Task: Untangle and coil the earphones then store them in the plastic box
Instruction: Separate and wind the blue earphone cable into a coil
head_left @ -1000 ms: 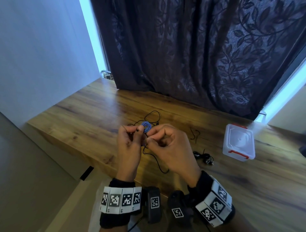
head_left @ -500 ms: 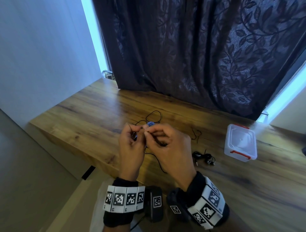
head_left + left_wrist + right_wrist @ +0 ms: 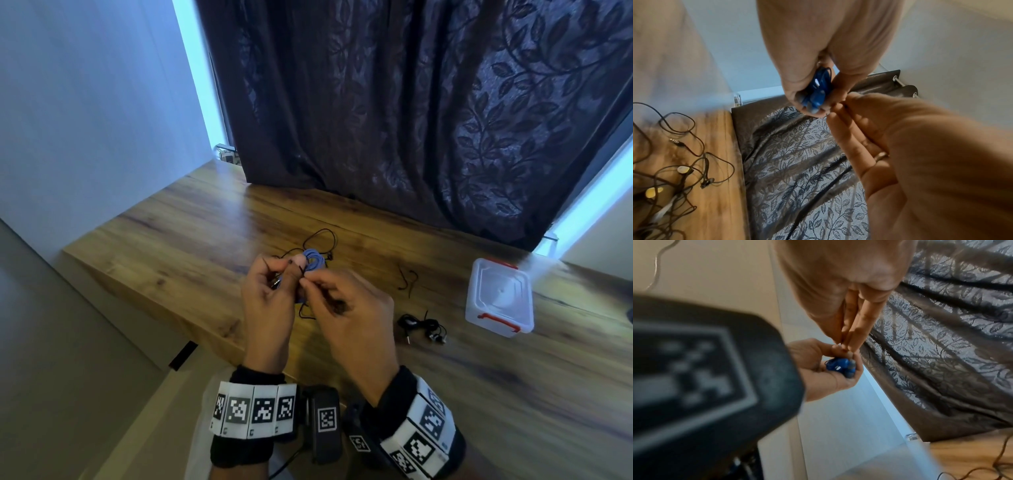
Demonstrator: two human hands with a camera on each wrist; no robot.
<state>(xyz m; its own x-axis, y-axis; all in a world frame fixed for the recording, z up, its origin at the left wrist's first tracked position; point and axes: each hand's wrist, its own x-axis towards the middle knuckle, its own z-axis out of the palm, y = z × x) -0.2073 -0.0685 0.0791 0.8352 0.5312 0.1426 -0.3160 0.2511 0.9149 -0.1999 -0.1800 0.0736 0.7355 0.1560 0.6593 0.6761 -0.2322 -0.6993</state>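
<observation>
My left hand (image 3: pixel 274 284) holds a small coil of blue earphone cord (image 3: pixel 313 262) between thumb and fingers, above the wooden table (image 3: pixel 205 246). The same blue coil (image 3: pixel 819 87) fills the left hand's grip in the left wrist view, and the blue coil (image 3: pixel 840 367) shows again in the right wrist view. My right hand (image 3: pixel 329 291) pinches a thin black cord (image 3: pixel 303 274) beside the coil. The clear plastic box (image 3: pixel 500 296), with red latches and its lid on, stands at the right.
A loose tangle of black earphones (image 3: pixel 320 240) lies on the table behind my hands. Another bundled black pair (image 3: pixel 424 327) lies left of the box, and a short black cord (image 3: pixel 407 279) lies further back. A dark leaf-patterned curtain (image 3: pixel 411 120) hangs behind the table.
The blue coil was hidden behind my fingers half a second ago and now shows above them again. Both hands have stayed together at the same spot, working the cord.
</observation>
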